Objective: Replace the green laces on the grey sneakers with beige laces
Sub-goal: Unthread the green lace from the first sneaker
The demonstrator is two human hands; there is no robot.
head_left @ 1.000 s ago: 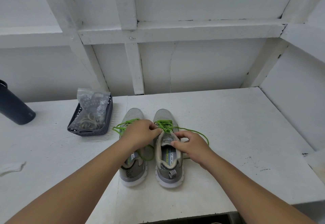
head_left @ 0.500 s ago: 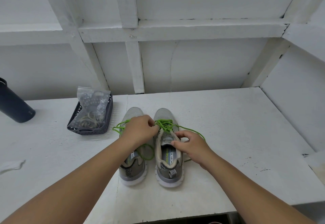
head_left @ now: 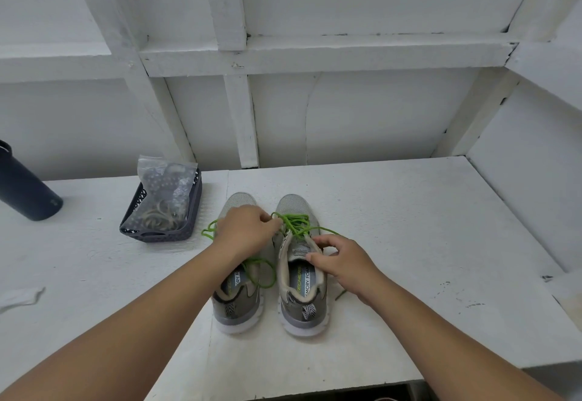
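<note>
Head view, forward-down, near table (head_left: 409, 211)

Left hand (head_left: 248, 230): fingers curled, pinching at the fingertips, forearm stretched forward.
Right hand (head_left: 341, 262): fingers bent, pinching, forearm angled inward.
</note>
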